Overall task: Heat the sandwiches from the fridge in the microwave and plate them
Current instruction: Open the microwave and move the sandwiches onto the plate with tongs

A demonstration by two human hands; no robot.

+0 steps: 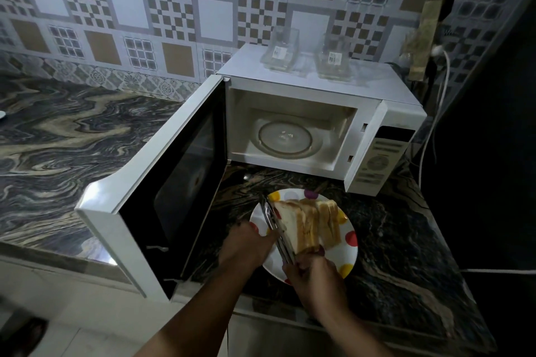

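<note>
Several triangular sandwiches point(311, 224) stand on edge, leaning together, on a white plate point(346, 252) with coloured dots, on the counter in front of the microwave point(316, 87). The microwave door point(162, 209) hangs wide open to the left, and only the bare glass turntable point(285, 138) lies inside. My right hand point(314, 278) holds metal tongs point(275, 226) pressed against the left face of the sandwiches. My left hand point(246, 243) grips the plate's left rim.
Two clear glass jars point(280, 51) stand on top of the microwave. The marble counter point(66, 136) stretches to the left. A white cable point(435, 113) hangs from a wall socket at the right, beside a dark tall surface point(493, 153).
</note>
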